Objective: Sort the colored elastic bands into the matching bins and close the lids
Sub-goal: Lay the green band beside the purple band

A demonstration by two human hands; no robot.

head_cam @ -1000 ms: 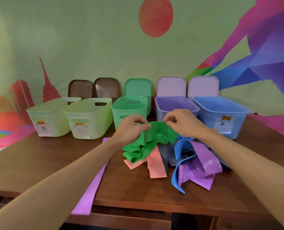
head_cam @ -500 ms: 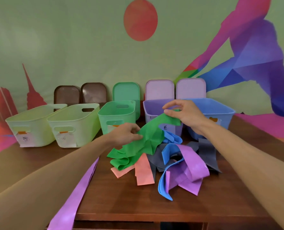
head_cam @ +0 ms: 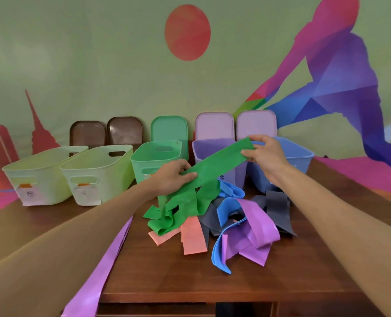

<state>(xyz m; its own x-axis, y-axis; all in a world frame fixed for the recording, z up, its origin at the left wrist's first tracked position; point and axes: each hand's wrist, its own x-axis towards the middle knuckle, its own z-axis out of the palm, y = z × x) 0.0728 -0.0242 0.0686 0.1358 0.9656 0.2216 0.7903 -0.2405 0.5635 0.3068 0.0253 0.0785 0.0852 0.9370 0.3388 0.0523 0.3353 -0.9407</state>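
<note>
A green elastic band [head_cam: 215, 164] is stretched flat between my hands above the pile. My right hand [head_cam: 264, 154] pinches its upper end in front of the purple bin [head_cam: 212, 145] and blue bin [head_cam: 302, 156]. My left hand [head_cam: 172, 177] grips it lower down, and the rest hangs folded onto the table. The green bin [head_cam: 153, 161] stands open just behind my left hand. Purple band [head_cam: 256, 239], blue band [head_cam: 219, 250], salmon band [head_cam: 193, 236] and grey band [head_cam: 278, 209] lie tangled on the wooden table [head_cam: 167, 275].
Two pale yellow-green bins [head_cam: 43, 177] [head_cam: 98, 172] stand at the left. Lids lean on the wall behind the bins: two brown [head_cam: 88, 133], one green [head_cam: 169, 128], two lilac [head_cam: 214, 126]. A long purple band [head_cam: 103, 268] hangs over the table's front edge.
My right hand has pulled the green band's end up and to the right, drawing it taut and flat. My left hand stays on the band near the pile.
</note>
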